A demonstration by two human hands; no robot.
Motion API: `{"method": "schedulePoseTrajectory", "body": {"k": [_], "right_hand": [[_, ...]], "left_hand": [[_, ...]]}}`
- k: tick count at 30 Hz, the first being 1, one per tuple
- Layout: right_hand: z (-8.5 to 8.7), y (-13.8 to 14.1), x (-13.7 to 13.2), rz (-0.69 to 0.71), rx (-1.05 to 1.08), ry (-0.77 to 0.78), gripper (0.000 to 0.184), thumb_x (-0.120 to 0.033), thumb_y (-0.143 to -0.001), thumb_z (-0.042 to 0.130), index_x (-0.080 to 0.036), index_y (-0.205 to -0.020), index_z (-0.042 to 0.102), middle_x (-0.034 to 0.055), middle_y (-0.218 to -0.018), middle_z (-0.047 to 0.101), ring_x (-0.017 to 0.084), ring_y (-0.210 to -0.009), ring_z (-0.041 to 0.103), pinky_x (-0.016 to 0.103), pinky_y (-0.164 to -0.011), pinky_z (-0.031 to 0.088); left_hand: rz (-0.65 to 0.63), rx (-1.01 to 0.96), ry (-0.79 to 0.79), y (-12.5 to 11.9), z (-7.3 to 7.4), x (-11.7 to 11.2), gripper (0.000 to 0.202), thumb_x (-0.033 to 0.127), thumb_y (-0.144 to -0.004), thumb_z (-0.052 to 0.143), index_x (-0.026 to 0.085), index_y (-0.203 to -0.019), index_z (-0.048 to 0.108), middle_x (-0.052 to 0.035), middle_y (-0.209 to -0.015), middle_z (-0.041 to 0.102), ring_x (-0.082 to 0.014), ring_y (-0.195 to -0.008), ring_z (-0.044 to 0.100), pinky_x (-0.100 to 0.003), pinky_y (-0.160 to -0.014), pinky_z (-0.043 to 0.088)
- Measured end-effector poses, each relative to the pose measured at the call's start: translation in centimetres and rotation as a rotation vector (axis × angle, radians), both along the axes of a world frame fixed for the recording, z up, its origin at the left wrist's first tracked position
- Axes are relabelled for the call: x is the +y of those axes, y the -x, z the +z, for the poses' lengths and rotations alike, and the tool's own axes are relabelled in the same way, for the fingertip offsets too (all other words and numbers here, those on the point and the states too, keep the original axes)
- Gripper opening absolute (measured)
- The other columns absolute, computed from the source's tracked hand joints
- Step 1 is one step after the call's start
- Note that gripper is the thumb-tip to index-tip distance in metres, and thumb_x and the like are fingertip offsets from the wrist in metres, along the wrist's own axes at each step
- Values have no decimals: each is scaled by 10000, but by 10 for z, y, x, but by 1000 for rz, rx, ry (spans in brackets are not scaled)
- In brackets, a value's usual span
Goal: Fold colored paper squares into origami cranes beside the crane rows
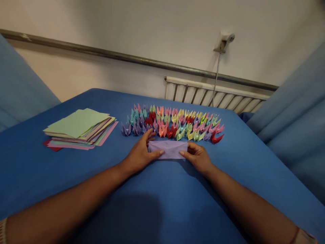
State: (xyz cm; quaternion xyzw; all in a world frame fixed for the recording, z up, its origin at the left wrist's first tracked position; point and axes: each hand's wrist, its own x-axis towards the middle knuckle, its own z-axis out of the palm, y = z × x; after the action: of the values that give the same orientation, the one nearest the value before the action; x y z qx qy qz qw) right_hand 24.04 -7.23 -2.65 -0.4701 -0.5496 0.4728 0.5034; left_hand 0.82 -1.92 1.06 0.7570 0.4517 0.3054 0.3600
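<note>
A sheet of purple origami paper (169,150), folded into a wide rectangle with faint creases, is held up between my two hands just above the table. My left hand (142,149) pinches its left end, thumb on the near face, the other fingers partly behind it. At the right end, my right hand (197,156) grips the paper the same way, thumb in front and fingers curled behind. Directly beyond the paper stand rows of folded paper cranes (166,123) in red, pink, yellow, green, teal and purple.
To the left lies an uneven stack of coloured paper sheets (78,123), pale green on top. The blue-covered table (142,196) reaches a wall with a metal rail (122,58), a radiator (203,91) and a plugged-in socket (222,42). Blue curtains (299,112) hang on both sides.
</note>
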Motion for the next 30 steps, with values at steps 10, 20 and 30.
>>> {"method": "schedulePoseTrajectory", "body": {"k": [10,20,30], "right_hand": [[9,0,-6,-40,208,41,275,-405,-685,800,-217,-866,714,-5,-828,706,168,-758,620,307,-769,483],[7,-1,-9,-20,141,141,269,-456,-745,743,-190,-784,735,-16,-701,650,129,-625,554,267,-641,425],[8,-2,-9,-35,135,106,295,-491,-754,715,-197,-740,728,-14,-685,646,137,-636,552,288,-681,439]], "left_hand": [[-26,-458,504,-7,10,-14,353,449,-707,752,143,-882,732,-54,-856,738,-216,-781,665,-341,-765,521],[-41,-487,427,-9,11,-16,297,390,-708,767,184,-918,722,-10,-836,705,-154,-747,616,-264,-714,479],[-18,-402,349,-5,10,-12,289,447,-814,654,168,-768,718,5,-705,638,-127,-651,534,-230,-610,410]]}}
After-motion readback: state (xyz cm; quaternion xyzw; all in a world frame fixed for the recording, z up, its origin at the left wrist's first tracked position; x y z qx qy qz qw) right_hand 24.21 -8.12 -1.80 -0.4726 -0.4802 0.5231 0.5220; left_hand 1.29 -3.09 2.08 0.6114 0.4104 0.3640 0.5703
